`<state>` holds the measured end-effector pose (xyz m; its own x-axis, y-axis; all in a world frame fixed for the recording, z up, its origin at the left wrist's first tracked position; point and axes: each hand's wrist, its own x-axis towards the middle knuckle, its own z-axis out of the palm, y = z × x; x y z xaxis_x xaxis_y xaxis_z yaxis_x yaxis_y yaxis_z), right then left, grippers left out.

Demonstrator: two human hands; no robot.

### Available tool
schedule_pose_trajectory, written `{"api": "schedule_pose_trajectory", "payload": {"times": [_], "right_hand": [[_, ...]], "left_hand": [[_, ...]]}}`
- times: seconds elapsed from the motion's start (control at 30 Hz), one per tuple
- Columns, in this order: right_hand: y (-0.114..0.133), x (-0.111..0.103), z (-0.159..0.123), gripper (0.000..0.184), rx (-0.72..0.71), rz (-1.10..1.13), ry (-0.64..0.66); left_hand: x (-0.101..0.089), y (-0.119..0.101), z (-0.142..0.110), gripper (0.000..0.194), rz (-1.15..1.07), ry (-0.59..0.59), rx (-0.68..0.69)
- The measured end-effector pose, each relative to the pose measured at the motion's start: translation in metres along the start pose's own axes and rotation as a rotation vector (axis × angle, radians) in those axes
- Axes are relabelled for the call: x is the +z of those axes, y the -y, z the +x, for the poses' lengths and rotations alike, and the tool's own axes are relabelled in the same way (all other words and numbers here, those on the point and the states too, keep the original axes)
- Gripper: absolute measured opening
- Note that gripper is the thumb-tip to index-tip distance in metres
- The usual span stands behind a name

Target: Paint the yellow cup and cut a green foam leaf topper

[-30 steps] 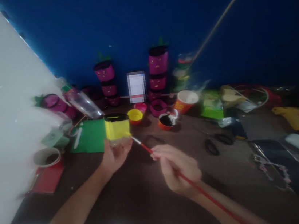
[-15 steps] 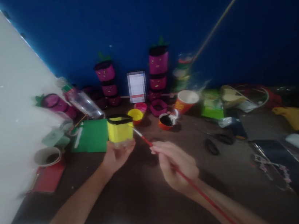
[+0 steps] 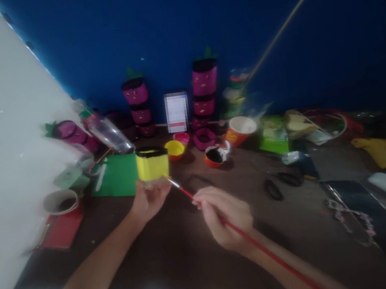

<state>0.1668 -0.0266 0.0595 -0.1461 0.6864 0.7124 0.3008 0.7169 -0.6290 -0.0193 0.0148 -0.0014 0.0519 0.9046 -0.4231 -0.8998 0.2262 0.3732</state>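
My left hand [image 3: 151, 201] holds a small yellow-painted container [image 3: 152, 167] from below. The container has a black rim and an unpainted, clear-looking bottom band. In my right hand [image 3: 225, 216] is a red-handled paintbrush [image 3: 187, 192], its tip touching the lower right of the yellow wall. Behind the container stands a small cup of yellow paint [image 3: 175, 150]. A cup of black paint [image 3: 213, 156] with white at its edge sits farther right. Beyond it is a magenta ring-shaped piece [image 3: 204, 139].
Purple stacked containers with faces [image 3: 205, 81] line the blue wall beside a blurred screen [image 3: 177, 112]. A clear bottle [image 3: 107, 129] leans at left above a green sheet [image 3: 117, 176]. Scissors [image 3: 273, 189], a black phone-like slab [image 3: 373, 215] and a yellow glue gun [image 3: 379, 152] lie right.
The brush tip has moved down and slightly left, from the upper right edge to the lower part of the yellow wall. The container has shifted a little left and turned slightly.
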Motion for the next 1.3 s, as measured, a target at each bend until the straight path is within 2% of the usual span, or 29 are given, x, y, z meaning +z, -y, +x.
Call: {"api": "schedule_pose_trajectory", "payload": {"times": [0.23,0.83,0.93,1.1,1.3], "right_hand": [[-0.002,-0.002,0.0,0.027,-0.056,-0.033,-0.081],[-0.003,-0.001,0.0,0.025,-0.038,-0.074,-0.091],[-0.002,0.0,0.0,0.025,-0.026,-0.06,-0.081],[0.002,-0.005,0.0,0.023,0.032,0.04,0.019],[0.0,-0.007,-0.002,0.028,0.01,0.016,-0.03]], "left_hand": [[-0.005,-0.002,0.001,0.068,-0.013,-0.009,-0.092],[-0.018,-0.003,0.003,0.066,0.017,0.083,-0.135],[-0.016,-0.002,0.002,0.064,0.021,0.092,-0.121],[-0.009,-0.004,0.0,0.056,-0.051,0.098,-0.063],[-0.016,-0.009,0.001,0.066,0.038,0.143,-0.232]]}}
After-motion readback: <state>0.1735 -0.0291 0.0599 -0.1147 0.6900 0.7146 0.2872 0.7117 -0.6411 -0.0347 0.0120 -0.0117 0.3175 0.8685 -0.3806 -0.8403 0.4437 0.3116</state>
